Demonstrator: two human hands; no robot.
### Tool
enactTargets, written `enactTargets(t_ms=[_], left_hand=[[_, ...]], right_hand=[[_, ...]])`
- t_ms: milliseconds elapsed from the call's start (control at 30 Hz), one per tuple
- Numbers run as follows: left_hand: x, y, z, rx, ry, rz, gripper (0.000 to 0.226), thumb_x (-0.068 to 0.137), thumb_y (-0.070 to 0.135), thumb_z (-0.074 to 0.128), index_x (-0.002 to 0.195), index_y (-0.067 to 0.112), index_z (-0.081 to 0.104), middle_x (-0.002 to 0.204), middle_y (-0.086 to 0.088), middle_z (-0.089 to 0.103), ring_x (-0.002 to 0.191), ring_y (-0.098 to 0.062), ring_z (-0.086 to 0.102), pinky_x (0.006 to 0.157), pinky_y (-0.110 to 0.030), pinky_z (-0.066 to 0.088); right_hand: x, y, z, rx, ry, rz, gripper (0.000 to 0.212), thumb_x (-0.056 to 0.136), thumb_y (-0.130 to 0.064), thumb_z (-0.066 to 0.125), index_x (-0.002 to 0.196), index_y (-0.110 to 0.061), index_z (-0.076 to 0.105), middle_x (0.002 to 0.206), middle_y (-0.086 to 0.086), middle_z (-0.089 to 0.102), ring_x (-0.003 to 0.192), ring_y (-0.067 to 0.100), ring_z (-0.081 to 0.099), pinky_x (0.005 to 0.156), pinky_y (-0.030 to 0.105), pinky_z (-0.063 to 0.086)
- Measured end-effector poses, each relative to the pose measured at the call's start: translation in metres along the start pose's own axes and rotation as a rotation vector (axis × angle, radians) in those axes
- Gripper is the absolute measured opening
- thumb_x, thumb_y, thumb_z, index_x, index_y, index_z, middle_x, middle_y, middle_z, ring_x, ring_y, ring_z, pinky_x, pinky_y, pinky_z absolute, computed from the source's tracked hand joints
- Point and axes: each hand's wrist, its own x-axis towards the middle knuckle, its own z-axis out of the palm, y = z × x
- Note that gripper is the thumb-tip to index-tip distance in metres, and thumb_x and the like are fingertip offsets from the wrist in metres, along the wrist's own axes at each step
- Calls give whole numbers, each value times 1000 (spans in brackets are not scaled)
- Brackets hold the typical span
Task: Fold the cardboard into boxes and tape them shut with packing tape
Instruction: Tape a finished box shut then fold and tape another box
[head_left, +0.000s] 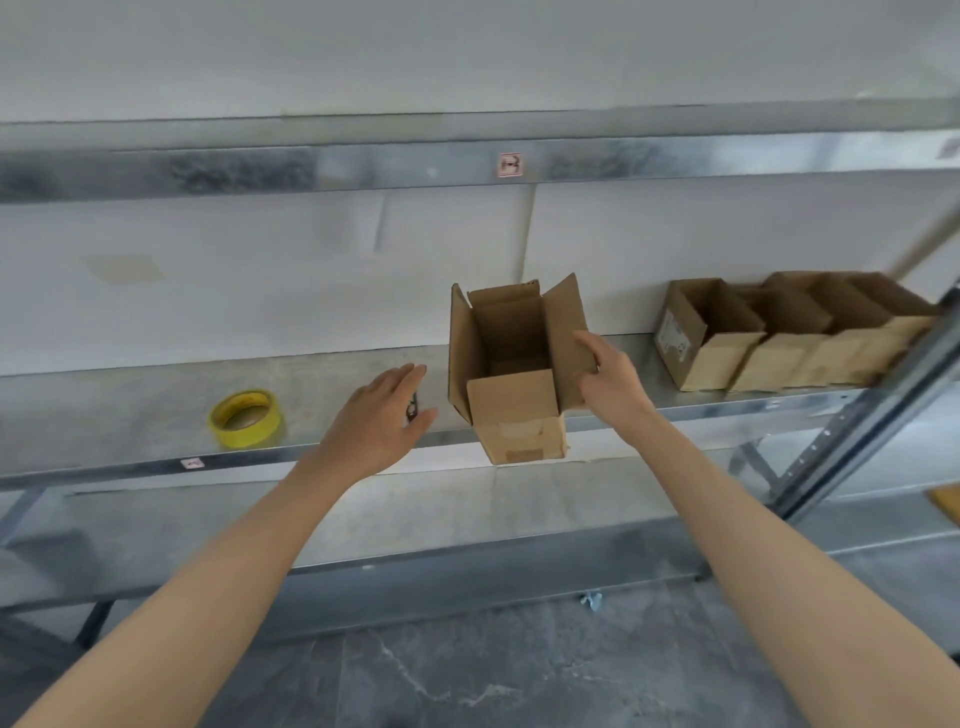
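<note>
A small brown cardboard box (511, 415) stands upright at the front edge of the metal shelf (156, 415), its top flaps open. My right hand (608, 379) rests with straight fingers against the box's right flap. My left hand (382, 421) hovers open just left of the box, fingers spread, touching nothing that I can see. A yellow roll of packing tape (247, 420) lies flat on the shelf further left.
Several open-topped cardboard boxes (779, 338) stand in a row at the shelf's right end. A small dark object (412, 408) lies on the shelf, partly hidden behind my left hand. A slanted steel upright (857, 426) crosses at right. Another shelf (467, 166) runs above.
</note>
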Motion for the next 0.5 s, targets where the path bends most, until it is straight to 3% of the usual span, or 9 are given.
enactTargets(t_ms=[333,400,500], left_hand=[[70,50,23,44,-44,157,61,100,43,35,152,17,16,158,-2,19,145,-18,19,116,-35,21],[87,59,28,34,-53,197,60,100,41,35,151,16,17,158,-3,20,145,-18,18,116,-35,20],[113,70,37,22,-66,240,60,100,42,34,151,17,15,158,-1,18,145,-17,16,116,-33,17]], right_hand=[[33,42,-70,-15,105,63,62,92,10,41,145,-20,33,143,7,39,122,26,46,97,40,50],[44,49,-79,-32,118,76,62,92,10,41,145,-20,32,144,8,38,124,27,45,95,36,50],[63,59,-94,-81,130,99,63,92,10,41,146,-20,31,143,8,38,115,22,47,78,22,49]])
